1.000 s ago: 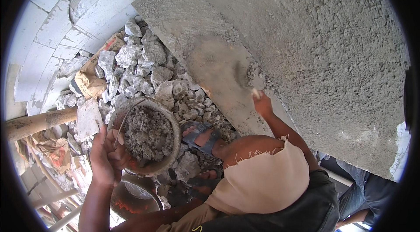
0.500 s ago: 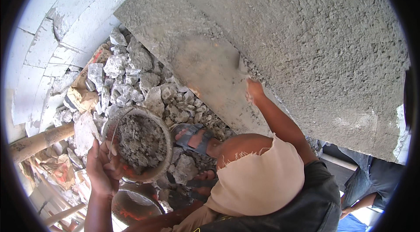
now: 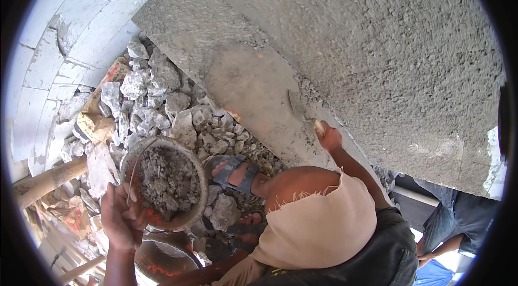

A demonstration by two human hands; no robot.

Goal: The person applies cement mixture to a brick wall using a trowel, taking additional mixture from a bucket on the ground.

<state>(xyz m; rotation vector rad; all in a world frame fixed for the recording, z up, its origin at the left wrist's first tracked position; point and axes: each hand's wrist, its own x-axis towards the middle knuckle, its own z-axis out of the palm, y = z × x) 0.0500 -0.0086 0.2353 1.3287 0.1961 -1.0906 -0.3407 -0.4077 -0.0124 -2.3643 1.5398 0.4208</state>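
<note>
Surrounding rubble (image 3: 162,97), plastered wall (image 3: 377,59), sandalled foot (image 3: 237,174)

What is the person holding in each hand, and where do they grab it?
The left hand grips the near rim of a round pan full of grey mortar. The right hand holds a trowel by its handle, with the blade against the rough wall.

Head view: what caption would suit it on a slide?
Left hand holds a mortar-filled bucket; right hand presses a trowel to the wall.
</note>
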